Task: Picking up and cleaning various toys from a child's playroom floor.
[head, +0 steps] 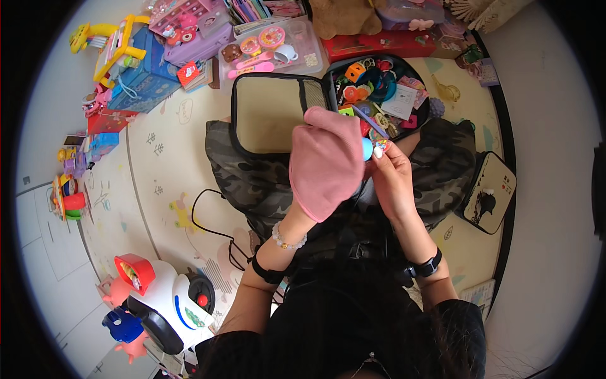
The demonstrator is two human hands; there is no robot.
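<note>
A pink cloth (326, 163) covers my left hand, with only the wrist showing below it, so its fingers are hidden. At the cloth's right edge a light blue round object (367, 149) sticks out. My right hand (393, 177) pinches a small multicoloured piece (381, 145) beside that blue object, thumb and fingers together. Just beyond my hands, an opened zip case holds a heap of small toys in its right half (378, 94). Its beige-lined lid half (270, 113) lies to the left, partly behind the cloth.
Toy boxes, books and a clear plastic box (303, 42) line the far side. A blue box (147, 71) stands at the left. A white and red toy (165, 303) sits at lower left. On the right, a flat printed case (490, 192) lies by the wall.
</note>
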